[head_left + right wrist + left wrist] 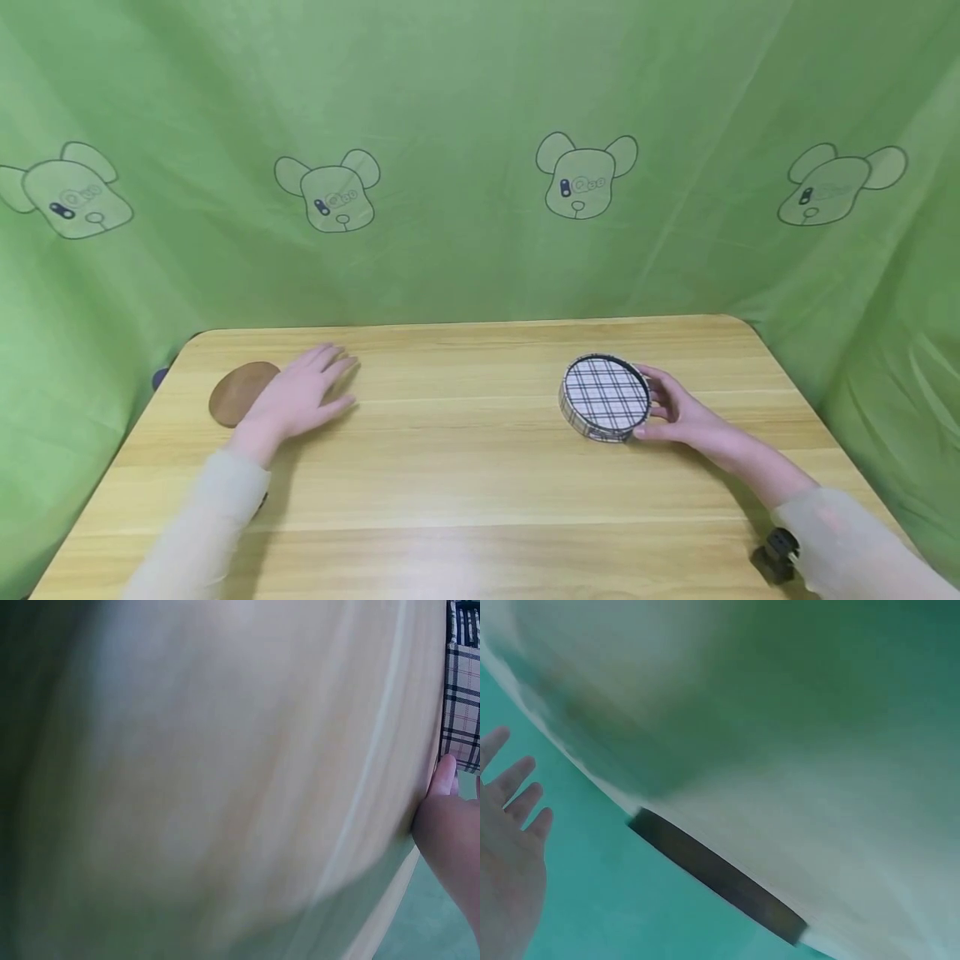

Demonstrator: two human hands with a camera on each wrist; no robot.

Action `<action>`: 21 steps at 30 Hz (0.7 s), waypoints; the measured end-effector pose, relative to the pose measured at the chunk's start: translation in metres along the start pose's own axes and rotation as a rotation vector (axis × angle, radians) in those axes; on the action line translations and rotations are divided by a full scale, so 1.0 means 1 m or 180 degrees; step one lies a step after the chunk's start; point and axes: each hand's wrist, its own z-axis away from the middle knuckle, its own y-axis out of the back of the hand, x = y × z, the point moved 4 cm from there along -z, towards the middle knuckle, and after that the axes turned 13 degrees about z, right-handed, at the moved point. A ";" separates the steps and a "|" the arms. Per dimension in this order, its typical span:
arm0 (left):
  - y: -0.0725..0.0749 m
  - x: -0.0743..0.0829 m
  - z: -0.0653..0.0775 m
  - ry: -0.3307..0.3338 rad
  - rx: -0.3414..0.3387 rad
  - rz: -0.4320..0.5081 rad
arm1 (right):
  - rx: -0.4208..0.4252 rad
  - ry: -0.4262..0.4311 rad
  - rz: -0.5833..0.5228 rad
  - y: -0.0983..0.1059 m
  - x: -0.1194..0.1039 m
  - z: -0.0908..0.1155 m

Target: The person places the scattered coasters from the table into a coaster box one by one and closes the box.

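Note:
On the right part of the table stands a round box (606, 396) in black-and-white plaid, with a dark rim around its top. My right hand (678, 417) holds it at its right side, thumb at the front and fingers curled behind. The right wrist view shows the thumb against the plaid wall (463, 709); most of the box is out of that frame. At the left lies a flat round brown disc (238, 396), partly covered by my left hand (300, 396). That hand's fingers are straight and spread, and it holds nothing. The left wrist view shows a dark band (720, 874), probably the disc's edge.
The wood-grain table (450, 467) has rounded far corners. Green curtain (465, 275) with printed bear heads hangs behind and at both sides. A small dark purple thing (159, 378) shows past the left table edge. A black wrist device (776, 557) sits under the right sleeve.

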 end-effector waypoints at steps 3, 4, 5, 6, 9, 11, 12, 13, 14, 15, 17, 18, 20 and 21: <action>0.002 -0.007 0.009 0.0006 0.0035 -0.0031 | 0.0001 0.0015 0.0010 0.000 0.000 0.000; 0.003 -0.009 0.011 0.0007 0.0045 -0.0037 | 0.0002 0.0017 0.0011 0.000 0.000 0.000; 0.004 -0.011 0.014 0.0013 0.0049 -0.0045 | 0.0008 0.0023 0.0004 0.000 0.001 0.000; 0.005 -0.013 0.017 0.0025 0.0042 -0.0054 | 0.0012 0.0022 -0.0003 0.000 0.001 0.000; 0.007 -0.018 0.025 0.0065 0.0010 -0.0076 | 0.0010 0.0020 -0.0006 0.000 0.001 0.000; 0.009 -0.021 0.030 0.0082 0.0013 -0.0070 | 0.0016 0.0009 -0.0011 0.000 0.001 0.000; 0.010 -0.022 0.032 0.0092 0.0018 -0.0066 | 0.0012 0.0004 -0.0007 0.000 0.001 0.000; 0.011 -0.024 0.034 0.0097 0.0029 -0.0056 | 0.0011 0.0001 -0.0003 0.000 0.001 0.000; 0.012 -0.026 0.037 0.0105 0.0045 -0.0041 | 0.0011 -0.0001 0.0002 0.000 0.001 -0.001; 0.013 -0.027 0.039 0.0112 0.0063 -0.0032 | 0.0016 -0.0005 0.0001 0.001 0.001 -0.001; 0.015 -0.031 0.043 0.0122 0.0095 -0.0031 | 0.0008 -0.0007 0.0004 0.001 0.001 0.000; 0.016 -0.033 0.045 0.0127 0.0108 -0.0027 | 0.0004 -0.0008 0.0002 0.000 0.000 0.000; 0.017 -0.037 0.049 0.0126 0.0147 -0.0030 | -0.0002 -0.0012 0.0001 0.001 0.000 0.000; 0.018 -0.038 0.051 0.0124 0.0169 -0.0031 | -0.0005 -0.0013 -0.0003 0.001 0.000 0.000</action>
